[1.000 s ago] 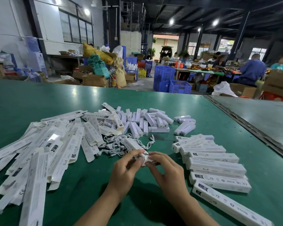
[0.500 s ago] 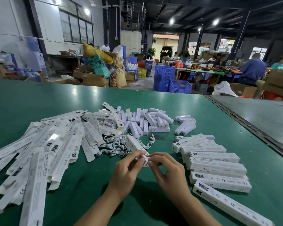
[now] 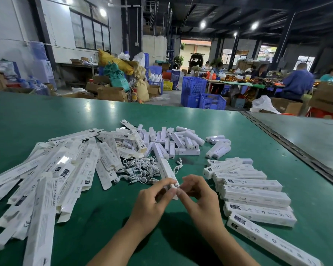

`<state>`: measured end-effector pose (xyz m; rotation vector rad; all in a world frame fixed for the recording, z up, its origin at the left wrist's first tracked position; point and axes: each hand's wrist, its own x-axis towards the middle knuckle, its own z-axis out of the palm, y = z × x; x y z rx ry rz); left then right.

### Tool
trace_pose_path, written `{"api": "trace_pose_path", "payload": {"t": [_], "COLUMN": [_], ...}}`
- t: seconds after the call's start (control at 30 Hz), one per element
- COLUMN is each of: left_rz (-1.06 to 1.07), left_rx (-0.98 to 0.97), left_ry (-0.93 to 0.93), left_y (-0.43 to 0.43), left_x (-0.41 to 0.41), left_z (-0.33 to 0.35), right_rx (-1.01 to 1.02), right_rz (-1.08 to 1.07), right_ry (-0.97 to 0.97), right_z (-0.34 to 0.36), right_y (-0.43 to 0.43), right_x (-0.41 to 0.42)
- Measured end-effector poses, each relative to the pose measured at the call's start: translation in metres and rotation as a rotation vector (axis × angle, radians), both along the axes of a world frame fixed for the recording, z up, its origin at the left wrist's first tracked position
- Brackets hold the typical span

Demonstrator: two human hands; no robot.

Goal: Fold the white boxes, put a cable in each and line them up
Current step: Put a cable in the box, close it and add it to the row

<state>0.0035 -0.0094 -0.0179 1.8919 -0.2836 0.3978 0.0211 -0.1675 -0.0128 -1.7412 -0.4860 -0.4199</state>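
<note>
Your left hand (image 3: 154, 200) and right hand (image 3: 199, 196) meet low over table (image 3: 104, 223), fingers curled, both pinching near end of white box (image 3: 166, 169). Box far end by cable pile (image 3: 140, 169). Versus one second ago: hands same spot, box end more hidden under fingertips.

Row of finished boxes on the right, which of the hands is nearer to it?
Right. The right hand sits just left of the row of finished boxes, close to their ends. The left hand is farther left. Both pinch the near end of the white box.
</note>
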Motion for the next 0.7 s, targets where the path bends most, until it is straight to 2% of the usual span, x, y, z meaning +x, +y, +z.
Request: {"api": "trace_pose_path", "payload": {"t": [0.07, 0.17, 0.23, 0.37, 0.5, 0.6, 0.7], "left_rz": [-0.001, 0.008, 0.001, -0.01, -0.023, -0.026, -0.006], "left_rx": [-0.004, 0.051, 0.073, 0.121, 0.141, 0.111, 0.122], "left_ry": [-0.01, -0.054, -0.087, -0.13, -0.145, -0.116, -0.041], "left_y": [-0.001, -0.002, 0.0, 0.007, 0.005, 0.001, 0.001], "left_x": [0.0, 0.0, 0.003, 0.009, 0.011, 0.008, 0.012], "left_z": [0.001, 0.002, 0.001, -0.004, -0.007, -0.009, -0.011], "right_rx": [0.042, 0.165, 0.189, 0.259, 0.428, 0.476, 0.532], "right_rz": [0.009, 0.201, 0.286, 0.339, 0.378, 0.259, 0.091], "right_ry": [0.123, 0.475, 0.594, 0.623, 0.702, 0.672, 0.559], "right_z": [0.001, 0.006, 0.007, 0.004, 0.001, -0.001, -0.003], "right_y": [0.001, 0.006, 0.007, 0.004, 0.004, 0.008, 0.009], "right_x": [-0.001, -0.005, -0.005, -0.002, 0.001, 0.003, 0.005]}}
